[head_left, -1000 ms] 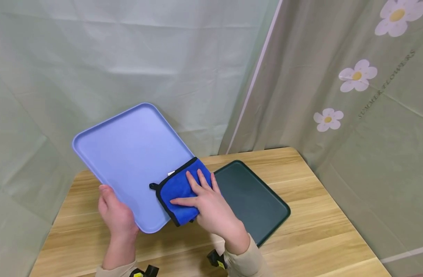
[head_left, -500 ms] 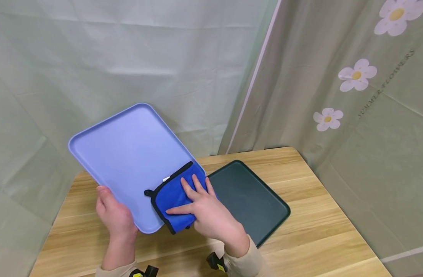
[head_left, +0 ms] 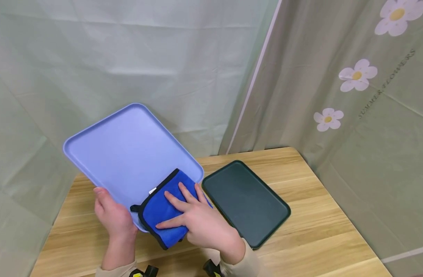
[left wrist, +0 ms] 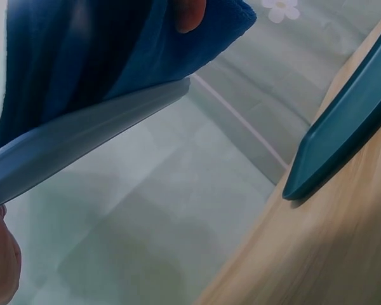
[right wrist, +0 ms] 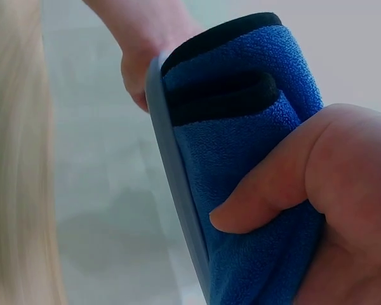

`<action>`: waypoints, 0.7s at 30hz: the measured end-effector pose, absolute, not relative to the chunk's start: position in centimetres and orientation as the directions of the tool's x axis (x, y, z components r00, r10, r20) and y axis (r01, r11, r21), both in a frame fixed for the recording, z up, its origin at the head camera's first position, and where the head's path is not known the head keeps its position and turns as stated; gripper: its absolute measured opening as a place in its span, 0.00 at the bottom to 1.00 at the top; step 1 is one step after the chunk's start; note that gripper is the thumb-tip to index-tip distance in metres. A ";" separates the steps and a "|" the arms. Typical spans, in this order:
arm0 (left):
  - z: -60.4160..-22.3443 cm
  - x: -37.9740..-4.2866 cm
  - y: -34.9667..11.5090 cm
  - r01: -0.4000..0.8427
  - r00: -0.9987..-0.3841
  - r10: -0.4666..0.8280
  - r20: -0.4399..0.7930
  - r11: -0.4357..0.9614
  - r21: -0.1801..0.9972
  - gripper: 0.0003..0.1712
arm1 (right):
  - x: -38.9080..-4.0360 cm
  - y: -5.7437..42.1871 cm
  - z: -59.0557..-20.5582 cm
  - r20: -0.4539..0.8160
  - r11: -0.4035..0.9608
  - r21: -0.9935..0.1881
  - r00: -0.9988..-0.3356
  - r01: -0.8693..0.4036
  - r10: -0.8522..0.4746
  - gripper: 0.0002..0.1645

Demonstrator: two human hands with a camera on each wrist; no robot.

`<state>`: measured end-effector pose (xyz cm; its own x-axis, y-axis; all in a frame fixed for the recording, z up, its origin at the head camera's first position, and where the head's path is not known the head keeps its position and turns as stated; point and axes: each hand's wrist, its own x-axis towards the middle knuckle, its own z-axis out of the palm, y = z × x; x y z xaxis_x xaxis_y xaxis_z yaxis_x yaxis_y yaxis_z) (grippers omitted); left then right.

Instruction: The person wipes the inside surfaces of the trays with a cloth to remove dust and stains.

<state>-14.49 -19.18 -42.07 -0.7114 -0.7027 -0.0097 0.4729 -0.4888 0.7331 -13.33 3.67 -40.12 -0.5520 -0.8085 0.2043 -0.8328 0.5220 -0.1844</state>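
Observation:
A light blue rectangular tray [head_left: 128,142] is held up, tilted, over the table. My left hand [head_left: 114,215] grips its lower left edge, thumb on the near side; its other fingers are hidden behind the tray. Against the tray's lower corner lies a folded blue cloth [head_left: 166,200] with black trim, a small loop and a white tag. My right hand [head_left: 201,219] presses on this cloth with spread, straight fingers. In the right wrist view the thumb [right wrist: 260,197] lies along the folded cloth [right wrist: 228,152], which reaches past the tray's rim [right wrist: 171,152].
A dark green tray [head_left: 246,204] lies flat on the wooden table [head_left: 318,231], right of the blue tray. Pale curtains [head_left: 163,57] hang behind and at the sides, the right one printed with flowers [head_left: 357,75].
My right hand and the cloth have slid down and to the left along the tray's lower edge. The blue tray has shifted slightly left, while the green tray stays put.

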 end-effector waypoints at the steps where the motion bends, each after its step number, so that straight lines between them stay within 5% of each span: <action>1: -42.1 -14.5 -19.2 0.471 -0.710 -0.704 -0.012 -0.488 0.735 0.31 | -13.3 3.6 -40.2 0.202 0.517 -0.176 -0.545 -0.838 -0.814 0.56; 21: -42.4 -14.5 -19.5 0.463 -0.718 -0.696 -0.030 -0.508 0.726 0.30 | -14.0 4.1 -40.2 0.228 0.487 -0.200 -0.524 -0.850 -0.821 0.51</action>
<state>-14.51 -19.52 -42.36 -0.7176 -0.6958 -0.0296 0.4630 -0.5084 0.7261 -14.01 4.07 -40.15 -0.5237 -0.8208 0.2282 -0.8502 0.4870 -0.1998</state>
